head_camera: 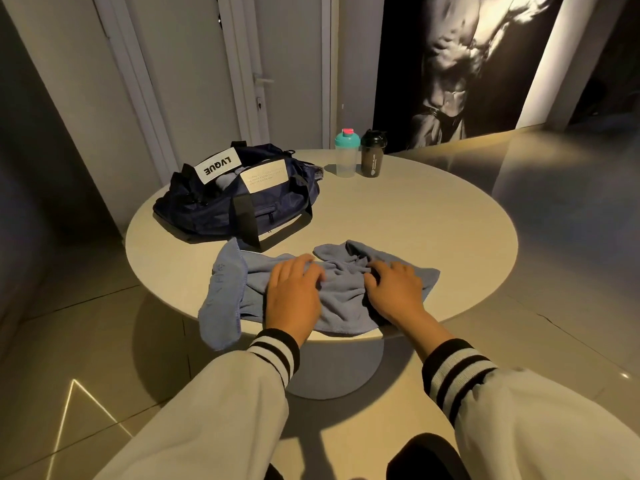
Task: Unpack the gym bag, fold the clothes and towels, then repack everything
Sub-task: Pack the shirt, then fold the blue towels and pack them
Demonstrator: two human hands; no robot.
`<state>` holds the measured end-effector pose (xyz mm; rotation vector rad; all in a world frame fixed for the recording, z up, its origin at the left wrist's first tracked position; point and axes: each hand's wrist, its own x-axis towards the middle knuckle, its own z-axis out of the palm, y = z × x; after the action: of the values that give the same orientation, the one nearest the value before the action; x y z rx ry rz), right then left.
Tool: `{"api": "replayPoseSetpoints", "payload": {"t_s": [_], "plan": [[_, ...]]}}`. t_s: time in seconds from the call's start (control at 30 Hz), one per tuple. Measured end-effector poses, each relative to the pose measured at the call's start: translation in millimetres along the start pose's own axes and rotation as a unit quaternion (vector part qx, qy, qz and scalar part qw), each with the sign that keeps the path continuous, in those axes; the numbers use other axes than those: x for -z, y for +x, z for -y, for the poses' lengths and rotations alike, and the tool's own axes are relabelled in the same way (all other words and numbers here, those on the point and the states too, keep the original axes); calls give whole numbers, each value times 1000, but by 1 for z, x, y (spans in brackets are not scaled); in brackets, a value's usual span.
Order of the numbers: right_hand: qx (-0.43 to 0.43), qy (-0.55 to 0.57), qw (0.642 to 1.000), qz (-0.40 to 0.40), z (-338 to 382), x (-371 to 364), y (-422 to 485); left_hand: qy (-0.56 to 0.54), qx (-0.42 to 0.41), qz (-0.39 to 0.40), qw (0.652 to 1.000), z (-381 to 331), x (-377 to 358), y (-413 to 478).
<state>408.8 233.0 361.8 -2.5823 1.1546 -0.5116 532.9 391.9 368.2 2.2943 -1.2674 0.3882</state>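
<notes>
A crumpled blue towel (343, 296) lies at the near edge of the round table (433, 230), with its left end (221, 306) hanging over the rim. My left hand (294, 292) rests on the towel's middle with fingers spread. My right hand (394, 289) lies on the bunched cloth to the right, fingertips curled into the folds. A navy gym bag (239, 199) with black straps and white labels sits unzipped at the table's far left, light cloth showing inside.
Two shaker bottles stand at the table's far edge: a clear one with a teal lid (346, 154) and a black one (373, 154). White doors and a dark wall poster stand behind. Tiled floor surrounds the table's pedestal.
</notes>
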Motion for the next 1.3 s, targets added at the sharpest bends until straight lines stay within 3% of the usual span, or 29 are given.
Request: {"api": "replayPoseSetpoints", "payload": {"t_s": [0.17, 0.23, 0.27, 0.33, 0.37, 0.57, 0.7, 0.8, 0.9, 0.97, 1.1, 1.3], "plan": [[117, 13, 993, -16, -1, -4, -10, -104, 47, 88, 990, -33, -9, 5], [81, -11, 994, -74, -12, -2, -7, -81, 41, 107, 990, -33, -19, 3], [18, -18, 995, -98, -19, 1, -5, -79, 42, 108, 990, -32, -21, 2], [-104, -9, 991, -86, -25, 7, -4, -72, 56, 121, 988, -29, -22, 2], [-125, -4, 989, -74, -26, 8, -5, -60, 61, 131, 988, -29, -23, 3], [17, -28, 998, -48, -17, 2, -17, -20, 34, 141, 989, -33, -27, 5], [-72, -9, 997, 15, -26, 1, -8, 34, 32, 267, 963, -38, -19, 4], [-48, 8, 998, -37, -21, 3, -12, 59, 26, 326, 943, -43, -12, 1], [28, -13, 992, -123, -17, 4, -26, 46, 10, 300, 953, -51, -4, 6], [15, -28, 994, -101, -20, 7, -32, 16, -21, 276, 961, -61, -5, 10], [4, -36, 996, -80, -33, 14, -35, 19, -11, 333, 943, -78, -22, 21], [-125, -55, 990, -25, -67, 38, -36, 54, 56, 306, 949, -73, -46, 45]]}}
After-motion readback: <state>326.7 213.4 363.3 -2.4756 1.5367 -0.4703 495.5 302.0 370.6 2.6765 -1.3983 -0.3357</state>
